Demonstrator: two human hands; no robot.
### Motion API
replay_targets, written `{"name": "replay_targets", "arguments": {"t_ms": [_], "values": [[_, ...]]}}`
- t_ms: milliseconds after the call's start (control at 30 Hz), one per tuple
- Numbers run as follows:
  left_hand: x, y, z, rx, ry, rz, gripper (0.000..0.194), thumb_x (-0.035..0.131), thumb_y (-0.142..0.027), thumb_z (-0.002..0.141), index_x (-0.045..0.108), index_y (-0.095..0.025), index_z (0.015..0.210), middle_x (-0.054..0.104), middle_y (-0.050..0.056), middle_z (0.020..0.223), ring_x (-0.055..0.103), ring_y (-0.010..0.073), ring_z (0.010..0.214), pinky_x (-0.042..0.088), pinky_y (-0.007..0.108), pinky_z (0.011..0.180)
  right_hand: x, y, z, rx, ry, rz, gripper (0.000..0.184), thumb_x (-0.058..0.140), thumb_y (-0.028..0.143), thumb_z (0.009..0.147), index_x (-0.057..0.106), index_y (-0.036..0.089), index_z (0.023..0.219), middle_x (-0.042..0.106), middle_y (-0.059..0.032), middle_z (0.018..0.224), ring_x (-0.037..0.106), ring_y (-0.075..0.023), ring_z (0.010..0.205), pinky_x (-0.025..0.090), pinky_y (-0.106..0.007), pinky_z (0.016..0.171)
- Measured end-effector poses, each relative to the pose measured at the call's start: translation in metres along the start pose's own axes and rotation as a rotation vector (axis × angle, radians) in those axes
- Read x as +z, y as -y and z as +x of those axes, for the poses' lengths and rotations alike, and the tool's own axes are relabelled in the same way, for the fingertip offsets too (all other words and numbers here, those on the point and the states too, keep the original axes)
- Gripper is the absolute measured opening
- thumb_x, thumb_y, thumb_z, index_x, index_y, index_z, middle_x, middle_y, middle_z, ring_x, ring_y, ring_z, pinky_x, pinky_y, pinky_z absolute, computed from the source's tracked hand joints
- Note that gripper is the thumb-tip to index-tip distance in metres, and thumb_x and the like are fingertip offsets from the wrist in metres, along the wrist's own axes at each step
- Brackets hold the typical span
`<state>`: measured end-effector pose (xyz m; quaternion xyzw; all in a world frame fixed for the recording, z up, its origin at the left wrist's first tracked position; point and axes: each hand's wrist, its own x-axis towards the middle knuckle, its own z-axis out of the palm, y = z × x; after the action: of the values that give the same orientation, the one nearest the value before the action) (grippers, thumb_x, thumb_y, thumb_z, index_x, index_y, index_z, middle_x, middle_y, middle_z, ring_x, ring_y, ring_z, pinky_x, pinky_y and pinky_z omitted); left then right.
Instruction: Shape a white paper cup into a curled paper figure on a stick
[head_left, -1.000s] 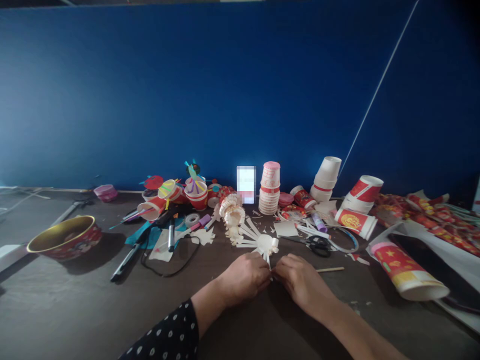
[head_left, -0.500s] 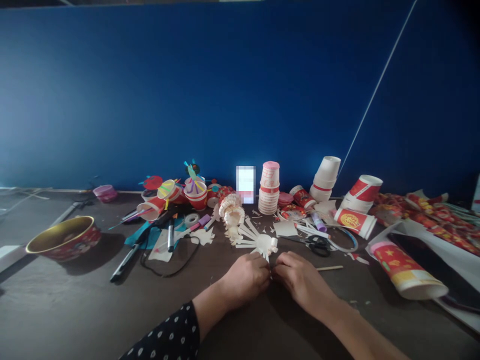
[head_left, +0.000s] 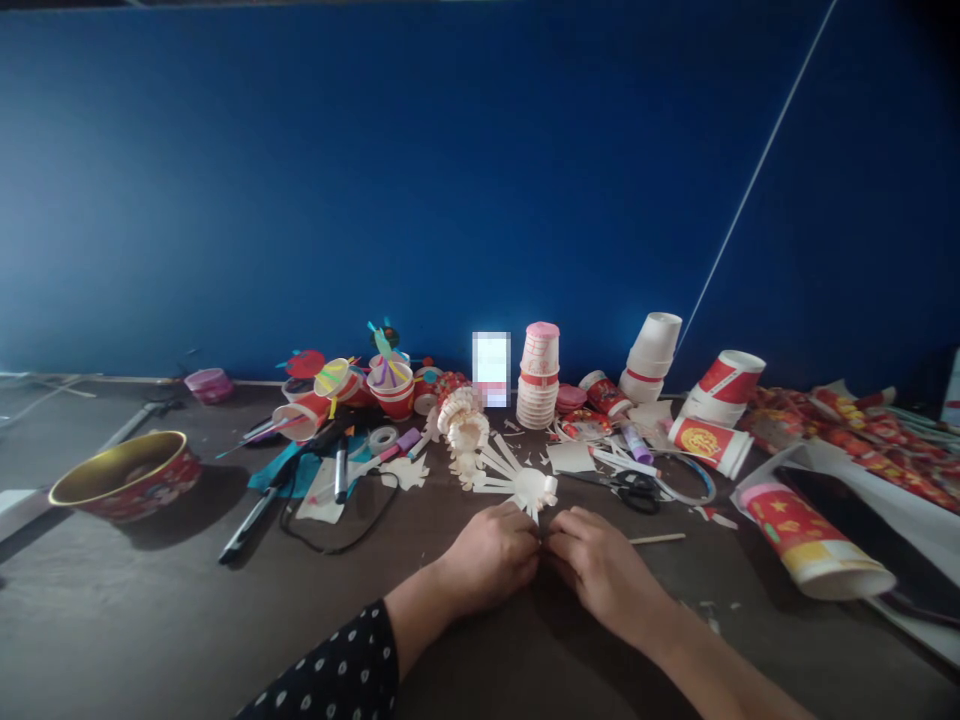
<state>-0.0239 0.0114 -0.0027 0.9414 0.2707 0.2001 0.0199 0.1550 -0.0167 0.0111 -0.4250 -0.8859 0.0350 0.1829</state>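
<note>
In front of me lies a paper cup cut into strips (head_left: 531, 487), its strips fanned out from a round base and one or two curled at the right. My left hand (head_left: 491, 553) and my right hand (head_left: 592, 552) meet at its near side. Both have their fingers closed on a near strip of the cut cup, whose tip is hidden between them. Just beyond is a cluster of curled white paper pieces (head_left: 466, 430). Black scissors (head_left: 637, 492) and a thin wooden stick (head_left: 658, 540) rest to the right of my right hand.
A gold-lined bowl (head_left: 124, 475) stands at the left, with a black marker (head_left: 247, 530) nearer. Stacked paper cups (head_left: 538, 385) rise at the back before a blue partition (head_left: 375, 180). A red patterned cup (head_left: 814, 540) lies tipped at the right beside a dark phone-like slab (head_left: 870, 535).
Hardly anything differs. Both hands stay at the near strip with only slight finger movement, and the cut cup stays in place.
</note>
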Motion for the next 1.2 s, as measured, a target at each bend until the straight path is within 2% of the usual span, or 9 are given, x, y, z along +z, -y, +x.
{"name": "replay_targets", "arguments": {"t_ms": [167,367,733,933,1200], "values": [[-0.003,0.000,-0.001,-0.016,0.005,-0.113,0.010,0.050,-0.011,0.072,0.059,-0.015,0.071,0.062,0.005,0.080,0.055,0.0177,0.079,0.045,0.028,0.073,0.004,0.000,0.000,0.003,-0.018,-0.021,0.019,0.046,0.012,0.085,0.059,0.019,0.073,0.059,-0.0039,0.080,0.050,-0.0168,0.075,0.036,-0.029,0.066],[0.001,-0.002,0.000,-0.196,-0.011,-0.258,0.007,0.057,-0.009,0.070,0.060,-0.015,0.069,0.064,0.003,0.081,0.056,0.0161,0.079,0.044,0.026,0.074,0.002,0.001,0.002,0.036,-0.008,0.050,0.017,0.045,0.011,0.085,0.057,0.019,0.076,0.058,-0.0039,0.081,0.050,-0.0171,0.077,0.036,-0.029,0.068],[0.007,-0.013,0.003,-0.351,-0.119,-0.359,0.012,0.058,-0.005,0.063,0.059,-0.016,0.058,0.063,0.002,0.074,0.054,0.0162,0.074,0.043,0.026,0.069,-0.001,0.003,0.001,0.107,0.015,0.166,0.014,0.047,0.010,0.080,0.057,0.019,0.077,0.058,-0.0046,0.087,0.051,-0.0187,0.083,0.039,-0.030,0.073],[0.008,-0.013,0.003,-0.383,-0.123,-0.403,0.014,0.058,-0.003,0.064,0.061,-0.016,0.059,0.064,0.002,0.075,0.054,0.0162,0.076,0.042,0.026,0.069,-0.007,-0.001,-0.003,0.140,-0.016,0.165,0.019,0.047,0.007,0.078,0.061,0.020,0.076,0.059,-0.0025,0.082,0.053,-0.0166,0.079,0.039,-0.028,0.070],[0.010,-0.012,0.003,-0.392,-0.098,-0.369,0.013,0.058,-0.004,0.064,0.059,-0.015,0.059,0.063,0.002,0.076,0.053,0.0165,0.077,0.042,0.026,0.071,-0.004,0.005,-0.008,0.093,0.101,-0.010,0.020,0.051,0.012,0.082,0.067,0.023,0.082,0.063,-0.0025,0.084,0.055,-0.0174,0.080,0.038,-0.030,0.074]]}}
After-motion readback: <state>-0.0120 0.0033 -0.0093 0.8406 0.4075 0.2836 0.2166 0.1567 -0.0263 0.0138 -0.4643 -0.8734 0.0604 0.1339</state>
